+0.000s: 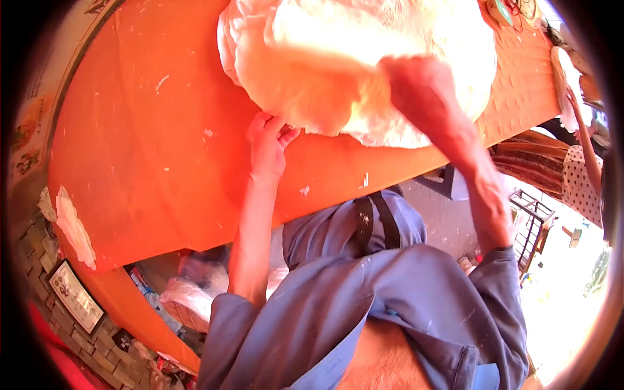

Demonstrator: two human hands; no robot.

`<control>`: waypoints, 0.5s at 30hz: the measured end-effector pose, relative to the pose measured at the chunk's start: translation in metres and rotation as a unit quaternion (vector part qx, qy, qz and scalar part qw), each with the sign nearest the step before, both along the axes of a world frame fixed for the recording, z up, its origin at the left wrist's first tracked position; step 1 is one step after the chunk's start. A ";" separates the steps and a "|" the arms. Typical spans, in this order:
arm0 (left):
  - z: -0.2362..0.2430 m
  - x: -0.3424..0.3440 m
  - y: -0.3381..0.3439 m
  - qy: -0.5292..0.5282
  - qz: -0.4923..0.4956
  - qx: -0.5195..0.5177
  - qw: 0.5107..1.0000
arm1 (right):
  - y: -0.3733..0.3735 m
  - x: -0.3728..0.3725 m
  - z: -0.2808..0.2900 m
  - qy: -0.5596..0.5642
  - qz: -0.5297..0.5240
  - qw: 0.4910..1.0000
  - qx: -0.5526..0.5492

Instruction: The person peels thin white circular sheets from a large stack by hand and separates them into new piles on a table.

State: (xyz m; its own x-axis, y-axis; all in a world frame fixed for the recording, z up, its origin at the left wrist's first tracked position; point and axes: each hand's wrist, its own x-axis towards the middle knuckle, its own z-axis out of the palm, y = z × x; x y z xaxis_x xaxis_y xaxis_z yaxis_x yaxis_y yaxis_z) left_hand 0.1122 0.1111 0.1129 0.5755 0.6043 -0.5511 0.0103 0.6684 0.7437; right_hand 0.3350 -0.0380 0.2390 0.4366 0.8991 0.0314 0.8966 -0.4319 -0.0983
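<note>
We find left hand (pixel 266 144) at near edge of white padding (pixel 305 88), right hand (pixel 421 81) above it; fingers curled, grip we cannot tell. Orange desk (pixel 162 143) extends left of padding.

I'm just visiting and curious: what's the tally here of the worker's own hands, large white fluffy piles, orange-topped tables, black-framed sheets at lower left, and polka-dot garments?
Own hands: 2 (left hand, right hand)
Large white fluffy pile: 1
Orange-topped table: 1
Black-framed sheet: 1
Polka-dot garment: 1
Total: 6
</note>
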 end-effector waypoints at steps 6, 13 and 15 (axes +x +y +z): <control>0.021 0.014 -0.007 -0.081 -0.023 -0.070 0.994 | 0.018 -0.047 -0.045 0.052 0.053 0.996 0.049; -0.002 -0.001 -0.006 -0.206 -0.077 -0.141 0.965 | 0.069 -0.072 -0.051 0.128 0.102 0.986 0.004; 0.046 0.019 -0.014 -0.120 0.049 -0.157 0.979 | 0.073 -0.086 -0.053 0.168 0.065 0.983 -0.022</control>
